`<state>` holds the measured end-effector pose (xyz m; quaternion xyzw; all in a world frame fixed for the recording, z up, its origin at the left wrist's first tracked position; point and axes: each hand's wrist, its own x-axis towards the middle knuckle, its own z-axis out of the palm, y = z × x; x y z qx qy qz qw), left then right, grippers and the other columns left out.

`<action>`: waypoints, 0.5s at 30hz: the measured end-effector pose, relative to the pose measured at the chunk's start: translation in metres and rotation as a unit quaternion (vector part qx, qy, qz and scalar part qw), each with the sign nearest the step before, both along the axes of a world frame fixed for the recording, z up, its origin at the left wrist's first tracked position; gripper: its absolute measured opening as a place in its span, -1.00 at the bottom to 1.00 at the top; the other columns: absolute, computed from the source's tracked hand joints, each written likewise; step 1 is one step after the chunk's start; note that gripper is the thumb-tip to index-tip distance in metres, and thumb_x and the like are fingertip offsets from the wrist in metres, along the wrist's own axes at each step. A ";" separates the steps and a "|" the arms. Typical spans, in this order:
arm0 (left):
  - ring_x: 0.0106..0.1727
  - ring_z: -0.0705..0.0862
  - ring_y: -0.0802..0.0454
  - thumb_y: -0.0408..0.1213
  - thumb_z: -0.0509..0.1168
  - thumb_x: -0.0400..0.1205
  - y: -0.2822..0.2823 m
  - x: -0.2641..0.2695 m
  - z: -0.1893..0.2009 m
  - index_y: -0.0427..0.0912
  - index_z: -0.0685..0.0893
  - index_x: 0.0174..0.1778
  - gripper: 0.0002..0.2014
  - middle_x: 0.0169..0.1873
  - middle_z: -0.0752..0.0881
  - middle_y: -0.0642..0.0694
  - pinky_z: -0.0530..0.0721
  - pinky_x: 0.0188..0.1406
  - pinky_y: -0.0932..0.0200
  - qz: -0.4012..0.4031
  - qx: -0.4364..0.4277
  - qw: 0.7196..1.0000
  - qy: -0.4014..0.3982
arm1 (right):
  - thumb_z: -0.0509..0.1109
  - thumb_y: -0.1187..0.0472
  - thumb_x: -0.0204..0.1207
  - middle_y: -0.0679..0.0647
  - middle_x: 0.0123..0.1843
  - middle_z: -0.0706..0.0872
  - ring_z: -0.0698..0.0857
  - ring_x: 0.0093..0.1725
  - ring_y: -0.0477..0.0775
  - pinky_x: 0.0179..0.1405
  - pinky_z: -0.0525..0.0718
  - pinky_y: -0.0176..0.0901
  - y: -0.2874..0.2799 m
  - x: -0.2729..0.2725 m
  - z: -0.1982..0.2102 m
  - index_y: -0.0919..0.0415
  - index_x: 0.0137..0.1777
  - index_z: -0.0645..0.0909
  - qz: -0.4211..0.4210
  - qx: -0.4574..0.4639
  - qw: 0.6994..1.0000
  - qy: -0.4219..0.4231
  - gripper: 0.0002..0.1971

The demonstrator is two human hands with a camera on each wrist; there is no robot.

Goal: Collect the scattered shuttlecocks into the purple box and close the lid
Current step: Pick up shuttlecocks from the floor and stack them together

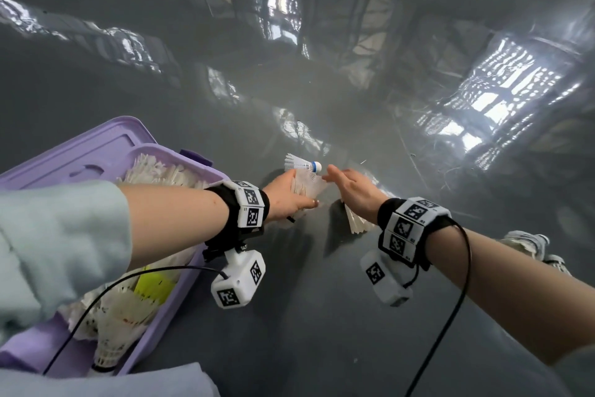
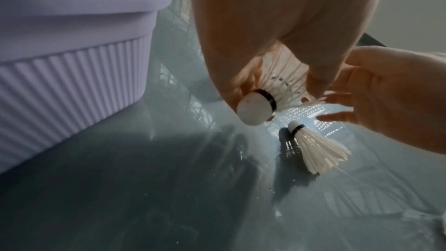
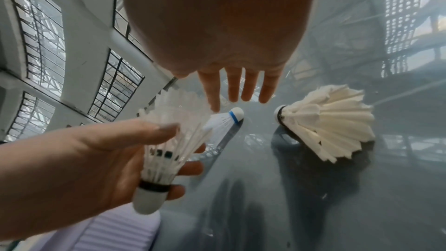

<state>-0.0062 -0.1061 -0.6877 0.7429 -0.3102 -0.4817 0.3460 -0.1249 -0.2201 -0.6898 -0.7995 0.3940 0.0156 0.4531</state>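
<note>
My left hand (image 1: 297, 195) grips a white shuttlecock with a black band (image 3: 166, 140), cork end down (image 2: 255, 108), just right of the purple box (image 1: 196, 168). The box holds several white shuttlecocks and a yellow one (image 1: 154, 287). Its lid (image 1: 80, 152) lies open behind it. My right hand (image 1: 338, 177) is open, its straight fingers (image 3: 241, 87) reaching over a blue-banded shuttlecock (image 1: 302, 166) that lies on the floor. Another white, black-banded shuttlecock (image 3: 325, 125) lies on the floor under my right palm.
The floor (image 1: 322, 316) is glossy grey and mirrors windows and a roof frame. A pair of light shoes (image 1: 528, 243) stands at the right. Black cables (image 1: 450, 316) hang from both wrist cameras. The box's ribbed wall (image 2: 72, 83) stands close to my left hand.
</note>
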 end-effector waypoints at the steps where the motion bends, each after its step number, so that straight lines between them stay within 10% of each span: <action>1: -0.20 0.61 0.17 -0.43 0.46 0.51 0.000 0.002 0.001 -0.14 0.49 0.24 -0.58 -0.20 0.64 0.04 0.55 -0.28 0.46 0.003 -0.004 1.000 -0.016 | 0.09 0.04 0.71 0.34 0.10 0.68 0.61 0.16 0.33 0.13 0.50 -0.02 -0.007 0.004 -0.004 0.43 0.06 0.65 0.022 -0.061 0.998 0.004 -0.55; 3: -0.23 0.53 0.25 -0.54 0.44 0.51 0.003 0.003 0.001 -0.07 0.41 0.07 -0.59 -0.27 0.54 0.11 0.47 -0.35 0.64 0.010 -0.009 0.999 -0.032 | 0.22 0.18 0.63 0.19 0.17 0.65 0.60 0.20 0.22 0.15 0.47 -0.10 -0.018 0.011 -0.010 0.28 0.18 0.63 0.065 -0.175 0.982 0.024 -0.74; 5: -0.29 0.49 0.30 -0.58 0.44 0.50 0.006 0.004 -0.002 -0.09 0.38 0.05 -0.57 -0.29 0.48 0.11 0.45 -0.41 0.66 0.024 0.001 0.999 -0.038 | 0.24 0.36 0.53 0.13 0.42 0.54 0.54 0.36 0.17 0.31 0.49 -0.07 -0.023 0.020 -0.019 0.16 0.46 0.45 0.125 -0.228 0.965 0.043 -0.53; 11: 0.05 0.53 0.02 -0.36 0.58 0.34 0.019 0.018 -0.025 -0.18 0.29 0.14 -0.36 0.06 0.55 -0.21 0.58 -0.03 0.14 0.029 0.096 0.994 -0.048 | 0.12 0.55 0.47 0.25 0.69 0.00 0.22 0.57 0.37 0.42 0.52 0.14 -0.011 0.058 -0.049 0.07 0.64 0.17 0.370 -0.329 0.863 0.102 -0.26; 15: 0.01 0.59 -0.06 -0.43 0.58 0.28 0.025 0.021 -0.032 -0.21 0.36 0.23 -0.32 0.06 0.60 -0.24 0.61 -0.03 0.10 0.046 0.103 0.992 -0.055 | 0.17 0.40 0.58 0.24 0.34 0.44 0.60 0.16 0.34 0.02 0.66 0.14 -0.020 0.061 -0.054 0.30 0.29 0.51 0.308 -0.366 0.869 0.128 -0.70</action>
